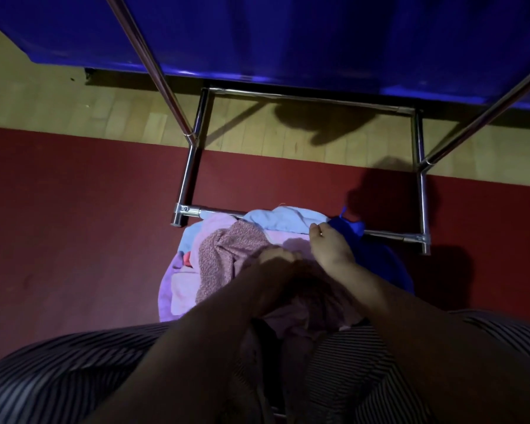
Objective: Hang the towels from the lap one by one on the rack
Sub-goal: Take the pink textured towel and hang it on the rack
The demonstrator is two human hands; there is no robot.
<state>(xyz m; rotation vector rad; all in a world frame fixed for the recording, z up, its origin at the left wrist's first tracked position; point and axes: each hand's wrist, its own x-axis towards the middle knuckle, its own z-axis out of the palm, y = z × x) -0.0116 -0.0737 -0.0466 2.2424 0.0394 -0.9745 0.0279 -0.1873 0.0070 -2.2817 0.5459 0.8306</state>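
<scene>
A heap of towels lies on my lap: a patterned mauve towel (227,252), a light blue towel (282,220), a pink towel (184,289) and a dark blue towel (380,258). My left hand (277,258) grips the folds of the patterned mauve towel at the middle of the heap. My right hand (328,246) pinches the edge of the light blue towel beside the dark blue one. The metal rack (193,166) stands right in front of me, its low front bar partly covered by the heap. A large blue cloth (288,35) hangs on it at the top.
The rack's slanted legs (153,65) rise to the left and right. Under it lie a red carpet (74,209) and a strip of wooden floor (135,117). My striped clothing (58,377) fills the bottom of the view.
</scene>
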